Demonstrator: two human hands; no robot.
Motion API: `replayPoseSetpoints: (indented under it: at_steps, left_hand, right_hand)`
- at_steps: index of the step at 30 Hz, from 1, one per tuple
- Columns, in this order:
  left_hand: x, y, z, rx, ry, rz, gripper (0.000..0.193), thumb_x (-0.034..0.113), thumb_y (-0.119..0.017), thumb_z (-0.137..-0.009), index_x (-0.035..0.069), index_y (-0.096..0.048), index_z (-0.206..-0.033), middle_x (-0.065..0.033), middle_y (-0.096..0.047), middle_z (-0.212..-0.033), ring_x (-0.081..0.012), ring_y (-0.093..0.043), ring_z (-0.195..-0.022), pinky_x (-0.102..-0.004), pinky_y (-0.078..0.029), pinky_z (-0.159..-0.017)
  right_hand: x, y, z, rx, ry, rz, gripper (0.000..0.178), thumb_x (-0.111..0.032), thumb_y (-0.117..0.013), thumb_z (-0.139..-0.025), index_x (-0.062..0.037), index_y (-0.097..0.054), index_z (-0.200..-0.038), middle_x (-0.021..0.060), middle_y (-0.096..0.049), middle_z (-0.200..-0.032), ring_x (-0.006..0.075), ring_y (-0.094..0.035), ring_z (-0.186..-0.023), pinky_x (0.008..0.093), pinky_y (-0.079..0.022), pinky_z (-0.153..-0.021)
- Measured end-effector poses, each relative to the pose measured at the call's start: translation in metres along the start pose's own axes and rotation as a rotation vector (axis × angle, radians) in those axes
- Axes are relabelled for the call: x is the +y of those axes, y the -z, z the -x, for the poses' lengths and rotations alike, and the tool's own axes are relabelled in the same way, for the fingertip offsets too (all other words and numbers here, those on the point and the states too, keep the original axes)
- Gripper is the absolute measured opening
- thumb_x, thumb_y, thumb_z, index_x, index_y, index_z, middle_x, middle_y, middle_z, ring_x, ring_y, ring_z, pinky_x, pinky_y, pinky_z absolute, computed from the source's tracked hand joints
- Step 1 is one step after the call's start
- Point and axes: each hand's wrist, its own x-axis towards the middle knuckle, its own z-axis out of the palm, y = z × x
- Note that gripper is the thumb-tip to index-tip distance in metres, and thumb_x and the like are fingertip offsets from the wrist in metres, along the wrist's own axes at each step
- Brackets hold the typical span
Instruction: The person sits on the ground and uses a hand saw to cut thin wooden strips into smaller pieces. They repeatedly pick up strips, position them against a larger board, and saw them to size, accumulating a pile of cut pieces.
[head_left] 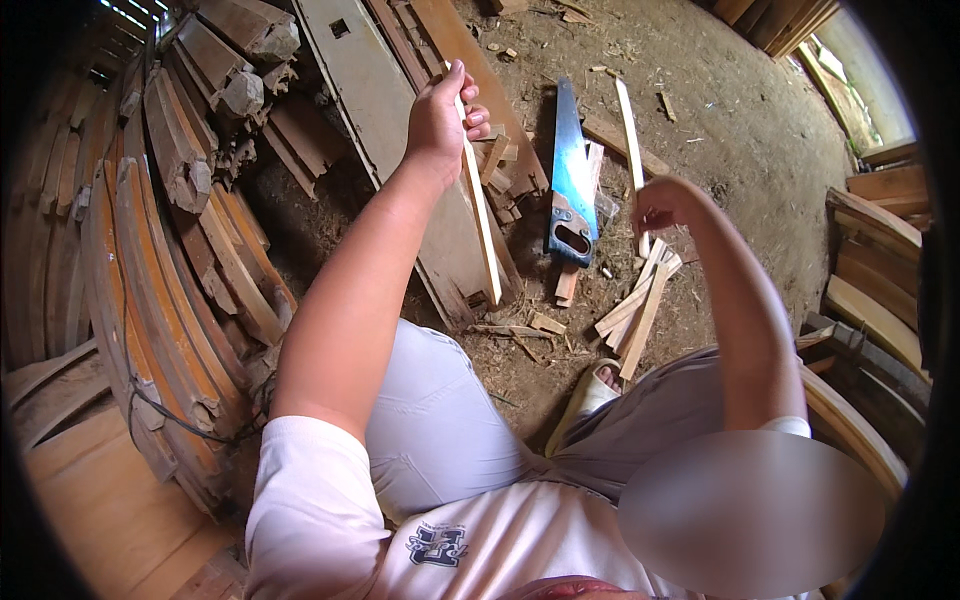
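Note:
In my left hand [447,118], raised ahead of me, is a thin pale wooden strip [478,205]. My fingers are closed round it near its upper end, and the rest slants down toward my left knee. My right hand [660,204] is bent inward and closed on another long thin wooden strip [630,130], near its lower end. A handsaw [572,165] with a bluish blade lies on the ground between my hands, its worn handle toward me. Several short wooden strips [643,310] lie in a loose pile just below my right hand.
Old boards [390,130] lie on the dirt floor [740,130] at the left. Stacked timber pieces [160,290] with broken ends rise along the left side. More timber [875,270] is stacked at the right. Wood scraps [548,322] lie near my sandalled foot [590,392].

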Motion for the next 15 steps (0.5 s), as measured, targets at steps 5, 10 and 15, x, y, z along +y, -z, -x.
replayPoseSetpoints:
  at_steps: [5,10,15]
  left_hand:
    - [-0.006,-0.008,-0.002,0.074,-0.033,-0.160,0.035,0.037,-0.056,-0.106,0.002,-0.052,-0.106,-0.0104,-0.062,-0.099,-0.0245,-0.072,-0.093,-0.0334,-0.059,-0.071]
    - [-0.021,-0.031,-0.006,-0.012,-0.061,-0.062,0.041,0.037,-0.051,-0.108,-0.003,-0.050,-0.119,-0.0216,-0.069,-0.111,-0.0312,-0.070,-0.113,-0.0401,-0.059,-0.096]
    - [-0.024,-0.044,-0.002,0.072,-0.138,-0.129,0.049,0.042,-0.043,-0.109,-0.004,-0.054,-0.121,-0.0232,-0.070,-0.115,-0.0343,-0.068,-0.114,-0.0448,-0.057,-0.100]
  right_hand:
    - [-0.068,-0.073,0.160,-0.022,0.514,-0.023,0.032,-0.007,-0.074,-0.089,-0.0050,-0.060,-0.118,0.0050,-0.068,-0.105,0.0140,-0.068,-0.099,0.0312,-0.056,-0.094]
    - [-0.065,-0.122,0.179,-0.132,0.751,-0.187,0.048,-0.011,-0.081,-0.086,0.0003,-0.057,-0.126,0.0071,-0.065,-0.101,0.0144,-0.067,-0.096,0.0302,-0.057,-0.086]
    - [-0.070,-0.135,0.170,-0.335,0.771,-0.437,0.051,-0.008,-0.078,-0.089,0.0043,-0.052,-0.131,0.0082,-0.062,-0.103,0.0170,-0.069,-0.095,0.0301,-0.060,-0.087]
